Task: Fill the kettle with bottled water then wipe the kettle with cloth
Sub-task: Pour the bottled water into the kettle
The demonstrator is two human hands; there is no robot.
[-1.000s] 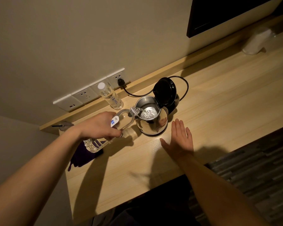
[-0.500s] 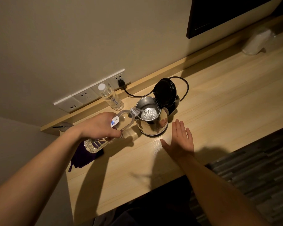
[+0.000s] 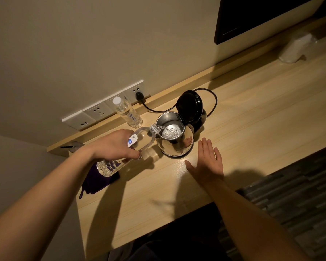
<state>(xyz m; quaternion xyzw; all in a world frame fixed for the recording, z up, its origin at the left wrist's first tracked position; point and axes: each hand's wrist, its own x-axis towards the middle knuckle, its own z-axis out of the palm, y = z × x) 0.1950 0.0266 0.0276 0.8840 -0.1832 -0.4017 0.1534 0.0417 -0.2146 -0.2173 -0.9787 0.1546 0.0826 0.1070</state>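
Observation:
A steel kettle (image 3: 179,146) stands on the wooden desk (image 3: 252,113) with its black lid (image 3: 189,107) flipped up. My left hand (image 3: 113,146) grips a clear water bottle (image 3: 139,142) tilted almost flat, its neck over the kettle's rim, and water runs into the kettle. My right hand (image 3: 207,162) lies flat and spread on the desk just right of the kettle, holding nothing. A dark purple cloth (image 3: 96,182) lies on the desk under my left wrist, partly hidden by the bottle.
A second capped bottle (image 3: 127,113) stands upright by the wall sockets (image 3: 102,110). The kettle's black cord (image 3: 213,102) loops behind it to a plug. A white wrapped item (image 3: 294,48) sits far right. A dark screen (image 3: 252,16) hangs on the wall.
The bottle stays tilted over the kettle and water keeps pouring. Both hands hold about the same place; the view has shifted only slightly.

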